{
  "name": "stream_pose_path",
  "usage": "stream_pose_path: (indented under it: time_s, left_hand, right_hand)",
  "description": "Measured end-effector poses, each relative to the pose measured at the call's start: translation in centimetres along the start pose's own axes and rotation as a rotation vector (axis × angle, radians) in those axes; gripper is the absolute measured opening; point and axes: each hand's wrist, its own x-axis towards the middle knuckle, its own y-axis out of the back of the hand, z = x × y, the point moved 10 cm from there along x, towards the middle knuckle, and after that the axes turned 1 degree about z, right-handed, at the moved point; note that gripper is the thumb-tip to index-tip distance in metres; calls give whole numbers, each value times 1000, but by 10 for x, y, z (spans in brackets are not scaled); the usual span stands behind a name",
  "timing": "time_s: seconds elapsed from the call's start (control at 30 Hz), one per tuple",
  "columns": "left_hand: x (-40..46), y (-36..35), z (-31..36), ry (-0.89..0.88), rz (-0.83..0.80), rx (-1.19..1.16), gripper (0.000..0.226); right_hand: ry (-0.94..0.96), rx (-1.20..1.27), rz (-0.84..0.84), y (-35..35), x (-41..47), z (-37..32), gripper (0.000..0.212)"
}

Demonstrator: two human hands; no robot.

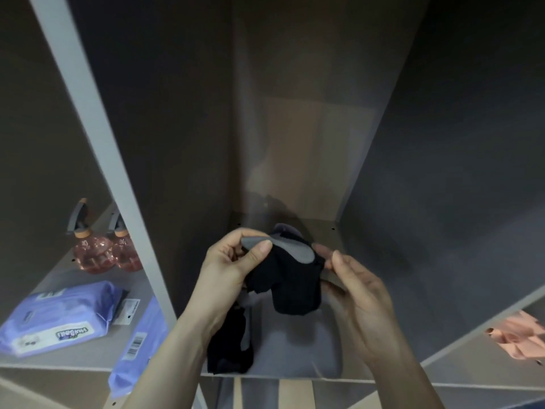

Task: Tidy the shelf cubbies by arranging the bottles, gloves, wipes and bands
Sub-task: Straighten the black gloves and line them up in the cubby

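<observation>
Both my hands hold a black and grey glove (290, 278) up inside the middle cubby (295, 355). My left hand (227, 267) pinches its grey patch between thumb and fingers. My right hand (356, 293) pinches the glove's right edge. Another dark glove (230, 346) lies on the cubby floor near the front edge, below my left wrist. In the left cubby stand two pink spray bottles (91, 252) (125, 249) at the back, with a purple wipes pack (59, 317) lying in front of them.
A grey divider (118, 178) separates the left and middle cubbies. A second purple pack (138, 346) leans at the divider's foot. Peach cloth (519, 338) lies in the right cubby. The shelf's front edge (354, 380) runs below my hands.
</observation>
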Motion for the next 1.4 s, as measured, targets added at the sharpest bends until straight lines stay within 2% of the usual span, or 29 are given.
stream_pose_path:
  time_s: [0.1,0.2,0.3,0.37,0.4,0.5,0.6,0.7,0.77,0.83,0.9,1.0,1.13,1.2,1.23,1.33,1.4]
  left_hand:
    - [1,-1,-1,-6,-19,-22,2]
    - [1,-1,-2,-24,-29,-3,5]
    - [-1,-3,0,-42,-50,-8,4]
    - [-2,-5,1,-58,-79,20,3]
    - [-3,-7,1,-64,-100,43,5]
    - [-5,-10,1,-60,-136,90,5]
    - [-6,-6,5,-69,-115,128,3]
    - [-4,8,5,-51,-24,87,9]
    - [-3,17,1,-11,49,25,18]
    - [-3,26,-1,22,114,-32,22]
    - [-3,34,-1,30,148,-55,20]
    - [-1,34,3,25,94,-66,13]
    - [-4,23,5,10,33,-90,8]
    - [-5,22,7,-11,33,-76,11]
    - [-5,23,8,-23,31,-62,14]
    - [-7,25,8,-39,23,-15,24]
    - [-7,25,5,-40,32,2,26]
  right_hand:
    - [-11,-131,13,-1,-2,6,65]
    - [-4,-167,72,0,-5,11,60]
    - [-64,-1,49,-4,-4,22,42]
    - [-137,74,-17,-16,-7,27,39]
    - [-155,79,-42,-21,-8,27,39]
    - [-190,120,-99,-30,-9,32,60]
    - [-184,177,-134,-26,-7,28,49]
    - [-115,201,-170,-26,-7,14,47]
    - [-62,201,-130,-20,-6,8,50]
    - [20,184,-40,-3,-2,-1,43]
    - [71,199,-21,3,-3,-10,33]
    - [20,236,-41,-1,-3,-5,28]
    - [-137,240,-111,-28,-9,20,53]
    - [-172,161,-52,-29,-13,26,44]
    - [-156,126,-6,-25,-14,25,41]
    - [-15,72,141,-6,-14,6,51]
    - [101,22,168,-2,-16,-9,53]
